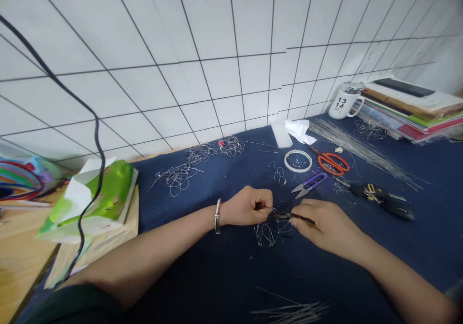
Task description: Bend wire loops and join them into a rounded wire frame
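My left hand (249,206), a silver bangle at its wrist, is closed in a pinch on a bent wire piece (266,234) made of thin looped strands. My right hand (323,222) is wrapped round a pair of pliers (282,215), whose jaws reach the wire beside my left fingertips. The looped wire hangs just under both hands, over the dark blue cloth. Purple thread snips (310,184) lie beyond my right hand, near a round white dish (298,161) of small beads.
Orange-handled scissors (332,163), black-handled tools (383,198) and a long wire bundle (361,148) lie to the right. Coiled wire pieces (197,157) rest near the tiled wall. A mug (345,103) stands by stacked books (412,107). Cut wires (292,312) lie in front; a tissue pack (108,198) sits left.
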{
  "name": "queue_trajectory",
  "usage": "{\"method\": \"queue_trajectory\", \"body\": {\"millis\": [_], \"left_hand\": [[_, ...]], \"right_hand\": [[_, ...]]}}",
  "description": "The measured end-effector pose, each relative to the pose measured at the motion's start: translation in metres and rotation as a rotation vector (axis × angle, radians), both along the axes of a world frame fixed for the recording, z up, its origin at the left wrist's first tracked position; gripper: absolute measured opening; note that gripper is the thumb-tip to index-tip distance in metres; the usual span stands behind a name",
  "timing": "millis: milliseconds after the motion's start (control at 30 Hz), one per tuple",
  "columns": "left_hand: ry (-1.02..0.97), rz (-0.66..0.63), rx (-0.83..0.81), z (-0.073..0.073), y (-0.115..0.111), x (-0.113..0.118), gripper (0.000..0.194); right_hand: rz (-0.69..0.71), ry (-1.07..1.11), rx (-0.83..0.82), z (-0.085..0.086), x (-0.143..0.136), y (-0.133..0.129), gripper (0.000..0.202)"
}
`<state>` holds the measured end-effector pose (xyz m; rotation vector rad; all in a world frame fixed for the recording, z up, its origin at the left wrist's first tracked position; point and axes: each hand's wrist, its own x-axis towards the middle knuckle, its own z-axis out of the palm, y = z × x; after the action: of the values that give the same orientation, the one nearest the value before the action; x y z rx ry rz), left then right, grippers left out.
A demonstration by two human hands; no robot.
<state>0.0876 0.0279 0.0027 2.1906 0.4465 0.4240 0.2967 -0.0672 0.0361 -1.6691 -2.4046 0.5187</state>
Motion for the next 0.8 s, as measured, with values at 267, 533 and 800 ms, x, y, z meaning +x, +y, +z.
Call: {"method": "queue_trajectory", "body": {"millis": [267, 533, 800], "left_hand": [[0.005, -0.025, -0.016, 0.0037, -0.001, 0.0002, 0.009], [-0.029, -0.008, -0.08, 0.0031, 0.003, -0.001, 0.008], [-0.037, -0.002, -0.116, 0.0003, 0.0063, -0.0026, 0.008]], "right_hand": [[0.013, 0.013, 0.017, -0.001, 0.0018, -0.0003, 0.022], [-0.003, 0.062, -0.02, -0.0001, 0.0049, 0.0025, 0.021], [-0.001, 0.109, -0.032, 0.003, 0.0066, 0.006, 0.023]]}}
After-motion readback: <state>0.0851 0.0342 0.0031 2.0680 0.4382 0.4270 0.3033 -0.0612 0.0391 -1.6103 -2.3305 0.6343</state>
